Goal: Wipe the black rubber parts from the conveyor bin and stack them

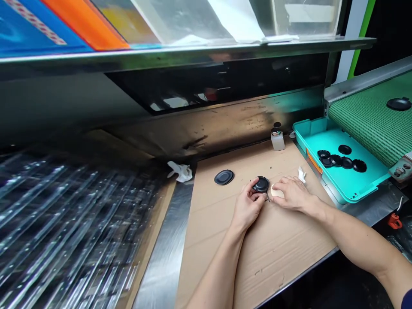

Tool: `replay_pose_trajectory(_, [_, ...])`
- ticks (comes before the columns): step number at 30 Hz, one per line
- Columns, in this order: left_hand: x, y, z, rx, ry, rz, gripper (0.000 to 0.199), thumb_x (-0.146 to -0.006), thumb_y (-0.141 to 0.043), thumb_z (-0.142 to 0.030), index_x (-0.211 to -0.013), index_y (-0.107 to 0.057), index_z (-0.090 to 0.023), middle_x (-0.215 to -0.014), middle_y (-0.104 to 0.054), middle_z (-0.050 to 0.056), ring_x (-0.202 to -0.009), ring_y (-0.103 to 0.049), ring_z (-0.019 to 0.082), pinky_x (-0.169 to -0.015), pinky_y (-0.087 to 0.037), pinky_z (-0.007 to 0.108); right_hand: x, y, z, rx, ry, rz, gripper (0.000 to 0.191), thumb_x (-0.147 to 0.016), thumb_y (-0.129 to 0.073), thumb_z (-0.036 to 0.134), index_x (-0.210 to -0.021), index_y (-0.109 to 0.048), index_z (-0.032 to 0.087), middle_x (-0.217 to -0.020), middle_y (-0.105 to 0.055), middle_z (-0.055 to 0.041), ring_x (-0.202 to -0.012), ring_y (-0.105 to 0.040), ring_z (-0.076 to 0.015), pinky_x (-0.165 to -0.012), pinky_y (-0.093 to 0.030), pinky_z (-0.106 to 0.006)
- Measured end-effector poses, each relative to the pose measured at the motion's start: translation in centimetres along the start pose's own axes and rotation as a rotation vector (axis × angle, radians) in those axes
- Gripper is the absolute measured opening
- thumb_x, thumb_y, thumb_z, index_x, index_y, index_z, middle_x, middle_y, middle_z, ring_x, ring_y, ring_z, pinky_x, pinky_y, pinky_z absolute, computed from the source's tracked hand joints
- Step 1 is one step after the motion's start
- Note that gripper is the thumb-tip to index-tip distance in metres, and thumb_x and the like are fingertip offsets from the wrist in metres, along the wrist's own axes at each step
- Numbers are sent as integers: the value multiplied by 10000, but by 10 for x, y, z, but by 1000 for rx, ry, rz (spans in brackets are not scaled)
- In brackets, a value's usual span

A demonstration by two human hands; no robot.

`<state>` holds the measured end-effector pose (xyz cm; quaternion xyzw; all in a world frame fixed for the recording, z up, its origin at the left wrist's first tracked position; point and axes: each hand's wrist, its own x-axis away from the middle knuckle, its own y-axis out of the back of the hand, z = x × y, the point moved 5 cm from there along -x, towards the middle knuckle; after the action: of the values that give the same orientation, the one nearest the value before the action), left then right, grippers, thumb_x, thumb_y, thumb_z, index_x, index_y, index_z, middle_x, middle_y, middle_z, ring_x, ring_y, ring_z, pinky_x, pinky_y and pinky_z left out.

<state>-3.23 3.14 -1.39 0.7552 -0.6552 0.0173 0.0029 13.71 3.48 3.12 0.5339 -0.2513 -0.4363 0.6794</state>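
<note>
My left hand [247, 204] is closed on the rim of a round black plastic cap [262, 184], tilted up above the cardboard. Close to its right, my right hand [291, 193] has its fingers pressed over a pale cream pad [277, 191], apart from the cap. A thin dark sliver [268, 197] shows between the hands; whether it is attached to the cap I cannot tell. Another black oval disc [224, 177] lies flat to the left. Both hands are over the cardboard sheet [219, 240].
A small white bottle [278, 140] stands at the back. Crumpled white tissue [301, 175] lies by my right hand, more at left. A turquoise tray [350, 195] holds several black caps beside a green conveyor belt [370, 116]. Stacked clear plastic trays [71, 223] fill the left; a metal shelf [193, 53] overhangs.
</note>
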Motion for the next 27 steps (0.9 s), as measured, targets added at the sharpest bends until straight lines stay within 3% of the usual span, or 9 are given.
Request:
replay_pose_trajectory(3, [0, 2, -7, -216, -114, -55, 603, -676, -858, -415, -1209, -721, -168, -867, -684, 39, -642, -607, 143, -687, -520, 285, 1, 18, -12, 52, -93, -79, 270, -1008, -546, 408, -1036, -745, 226, -1115, -689, -87, -1125, -577, -259, -972, -420, -397])
replay_pose_trajectory(6, [1, 5, -12, -296, -145, -114, 395, -805, -734, -563, -881, -762, -177, -677, -649, 17, -591, -568, 151, -611, -463, 266, 7, 39, -36, 197, -374, -189, 260, -998, -521, 316, -1118, -711, 186, -1218, -655, -162, -1179, -564, -317, -916, -461, -413])
replay_pose_trajectory(9, [2, 5, -12, -197, -22, -155, 578, -858, -607, -692, -571, -594, -190, -474, -514, -6, -423, -422, 114, -455, -330, 255, 10, 41, -53, 219, -542, -85, 281, -968, -563, 288, -1167, -678, 126, -1211, -657, -226, -1092, -638, -342, -806, -487, -389])
replay_pose_trajectory(12, [-1, 0, -10, 81, 75, -170, 564, -768, -703, -713, -647, -622, -168, -511, -570, -5, -402, -422, 90, -426, -331, 227, 5, 34, -51, 137, -448, -22, 223, -968, -539, 210, -1115, -691, 139, -1117, -713, -176, -999, -688, -282, -809, -471, -343])
replay_pose_trajectory(15, [-5, -8, -6, 309, 121, -102, 506, -695, -829, -601, -804, -710, -121, -743, -726, 74, -609, -654, 136, -573, -513, 228, 0, 33, -34, -33, -218, -149, 210, -974, -519, 181, -1098, -689, 176, -1083, -733, -99, -1016, -674, -217, -845, -450, -289])
replay_pose_trajectory(18, [-6, -11, 0, 450, 169, -37, 392, -702, -872, -424, -877, -730, -103, -890, -764, 109, -781, -737, 171, -688, -572, 233, -2, 30, -18, -186, -76, -253, 170, -963, -549, 195, -1066, -682, 179, -1048, -730, -63, -967, -662, -180, -836, -449, -259])
replay_pose_trajectory(22, [-5, -11, 1, 569, 163, -1, 377, -698, -879, -245, -1022, -709, -155, -961, -772, 70, -773, -737, 151, -685, -583, 234, -9, 21, 2, -203, 18, -258, 167, -984, -562, 252, -1074, -686, 186, -1051, -710, -57, -953, -650, -167, -837, -451, -245])
replay_pose_trajectory(27, [0, -19, -9, 705, 147, 139, 314, -720, -828, -188, -1012, -715, -160, -979, -757, 46, -792, -709, 137, -773, -586, 266, -34, 13, 22, -10, -26, -220, 242, -1038, -481, 301, -1082, -707, 229, -1093, -667, -49, -885, -638, -162, -730, -426, -252])
